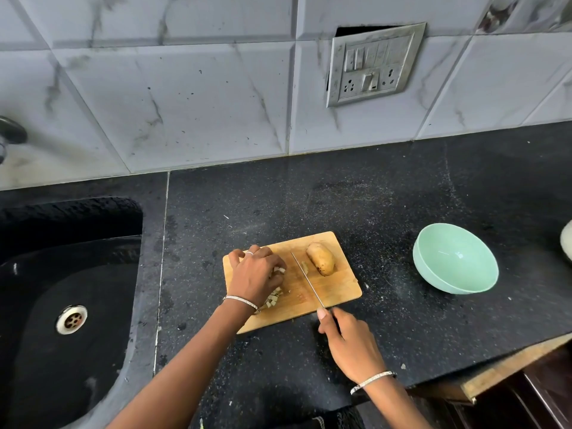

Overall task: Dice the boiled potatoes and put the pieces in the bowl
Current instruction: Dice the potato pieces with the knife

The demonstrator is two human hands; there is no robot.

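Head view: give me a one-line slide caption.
Left hand cups diced potato on the cutting board, right hand grips the knife beside a whole potato; the green bowl stands empty.

Open counter (pixel 387 236) is left between board (pixel 340 289) and bowl (pixel 439 280) at 3 o'clock; sink (pixel 71 274) is set at 9 o'clock.

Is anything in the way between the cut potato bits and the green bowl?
Yes. The knife blade and the whole potato lie on the cutting board between the potato pieces under the left hand and the bowl. Nothing else visible blocks the way.
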